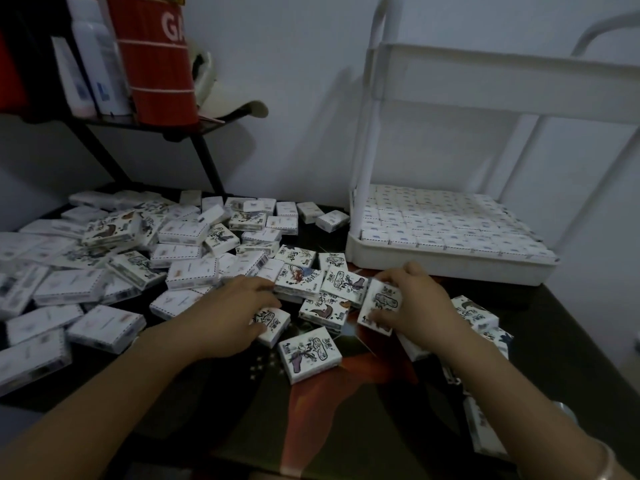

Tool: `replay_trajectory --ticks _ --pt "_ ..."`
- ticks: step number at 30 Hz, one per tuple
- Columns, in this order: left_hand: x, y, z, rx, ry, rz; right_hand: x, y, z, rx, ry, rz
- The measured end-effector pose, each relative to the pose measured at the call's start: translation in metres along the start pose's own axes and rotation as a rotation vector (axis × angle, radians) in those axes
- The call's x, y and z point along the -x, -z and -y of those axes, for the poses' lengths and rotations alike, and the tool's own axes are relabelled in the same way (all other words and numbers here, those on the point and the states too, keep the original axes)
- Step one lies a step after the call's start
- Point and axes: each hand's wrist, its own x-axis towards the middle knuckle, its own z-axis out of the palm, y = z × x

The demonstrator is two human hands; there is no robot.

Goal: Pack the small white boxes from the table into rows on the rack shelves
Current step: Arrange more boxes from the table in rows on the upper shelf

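**Gathering step.** Loose small white cardboard boxes, many printed with ink drawings, lie heaped across the left and centre of the dark glossy table. At centre frame our left hand curls thumb and fingers round one illustrated box, held low against the table. Just to its right, our right hand pinches a second illustrated box, tilted up on one edge. Neither box is yet on the white plastic rack at the right of the frame.

The rack's lower shelf carries boxes packed edge to edge in rows, plain faces up. The floor of its upper shelf is hidden from this angle, so we cannot tell what it holds.

To do this step well, we judge it best to:
- turn each box plain face up before lifting;
- square the two against each other so they travel as one block;
- grip by the long edges, since the cardboard looks light and may slip or dent.

As the lower shelf appears full, we expect the pair to go above, lifted clear over the raised rim. The heap at left should not be nudged toward the table edge.
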Motion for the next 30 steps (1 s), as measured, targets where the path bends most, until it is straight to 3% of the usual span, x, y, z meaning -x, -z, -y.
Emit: replay_trajectory --ticks 6,9,14,21,26,30 --pt "-0.003 0.009 -0.011 -0.001 0.023 -0.060 0.002 0.006 -0.003 -0.599 -0.153 0.053" --pt "-0.002 0.011 -0.012 -0.020 0.050 -0.094 0.006 0.014 -0.001 -0.772 -0.169 0.066" --pt "-0.004 0.027 -0.021 0.162 -0.044 -0.180 0.013 0.034 -0.003 -0.811 -0.057 0.028" --pt "-0.053 0.132 -0.079 0.475 -0.140 -0.525 0.003 0.064 -0.014 -0.781 -0.001 -0.021" --pt "-0.100 0.218 -0.124 0.671 -0.309 -0.564 -0.016 0.103 -0.031 -0.662 0.053 -0.198" --pt "-0.128 0.262 -0.145 0.754 -0.324 -0.572 -0.035 0.159 -0.035 -0.740 0.118 -0.388"
